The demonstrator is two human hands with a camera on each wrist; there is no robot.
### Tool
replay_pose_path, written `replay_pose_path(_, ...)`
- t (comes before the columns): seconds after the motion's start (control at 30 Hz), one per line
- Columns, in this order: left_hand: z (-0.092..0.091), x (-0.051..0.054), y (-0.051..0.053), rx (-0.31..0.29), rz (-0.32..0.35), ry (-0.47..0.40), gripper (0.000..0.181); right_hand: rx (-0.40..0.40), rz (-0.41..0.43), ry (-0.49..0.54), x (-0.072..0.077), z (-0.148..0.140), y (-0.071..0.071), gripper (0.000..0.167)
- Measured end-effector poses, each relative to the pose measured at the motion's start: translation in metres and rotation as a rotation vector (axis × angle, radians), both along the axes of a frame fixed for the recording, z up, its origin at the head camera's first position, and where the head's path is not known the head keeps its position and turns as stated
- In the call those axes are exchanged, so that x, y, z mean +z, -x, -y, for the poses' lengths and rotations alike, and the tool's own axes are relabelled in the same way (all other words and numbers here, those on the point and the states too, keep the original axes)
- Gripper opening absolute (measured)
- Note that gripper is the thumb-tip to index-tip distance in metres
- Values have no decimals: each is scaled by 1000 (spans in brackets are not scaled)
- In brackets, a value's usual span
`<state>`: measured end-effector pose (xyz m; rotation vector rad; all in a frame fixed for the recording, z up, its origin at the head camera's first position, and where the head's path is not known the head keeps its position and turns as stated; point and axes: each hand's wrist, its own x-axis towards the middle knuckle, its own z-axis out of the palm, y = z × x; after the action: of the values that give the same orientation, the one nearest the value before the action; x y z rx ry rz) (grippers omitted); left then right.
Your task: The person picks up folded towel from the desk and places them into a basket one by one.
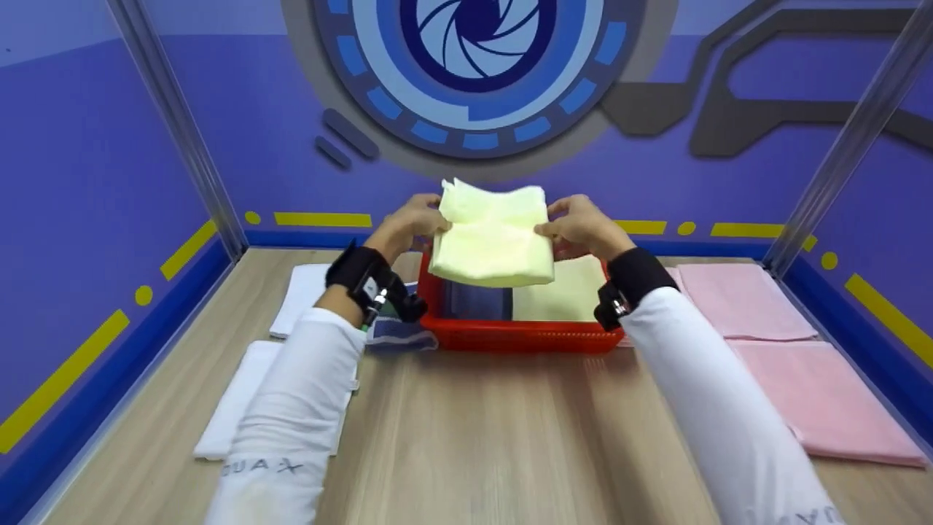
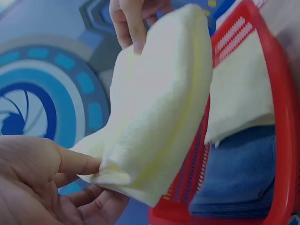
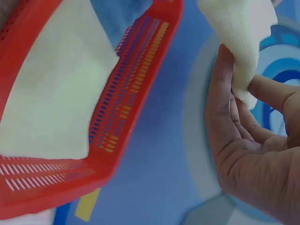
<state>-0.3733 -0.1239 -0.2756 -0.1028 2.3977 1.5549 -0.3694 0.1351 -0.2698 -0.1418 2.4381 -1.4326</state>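
A folded pale yellow cloth (image 1: 496,244) is held up in the air over the back part of a red basket (image 1: 521,337). The left hand (image 1: 415,222) pinches its left edge between thumb and fingers, and the right hand (image 1: 583,226) pinches its right edge. In the left wrist view the left thumb presses the corner of the cloth (image 2: 154,103). The right wrist view has the right hand (image 3: 253,136) gripping the other end. Inside the basket lie a dark blue cloth (image 1: 477,302) and, to its right, another pale yellow cloth (image 1: 561,292).
White folded cloths (image 1: 237,401) lie on the left of the wooden table (image 1: 496,437), partly behind the left arm. A blue striped cloth (image 1: 401,333) lies against the basket's left side. Pink folded cloths (image 1: 824,397) lie on the right. A purple-blue wall stands behind.
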Motion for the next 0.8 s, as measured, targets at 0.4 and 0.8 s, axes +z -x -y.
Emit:
replay_pose_path(0.4,-20,-58,8,15,-60,229,15,39,105,-111,-53,-1,4,21)
replay_pose_path(0.8,-56,-74,32,-211,-12,514,31,-39,178,-28,-68,-17,-5,59)
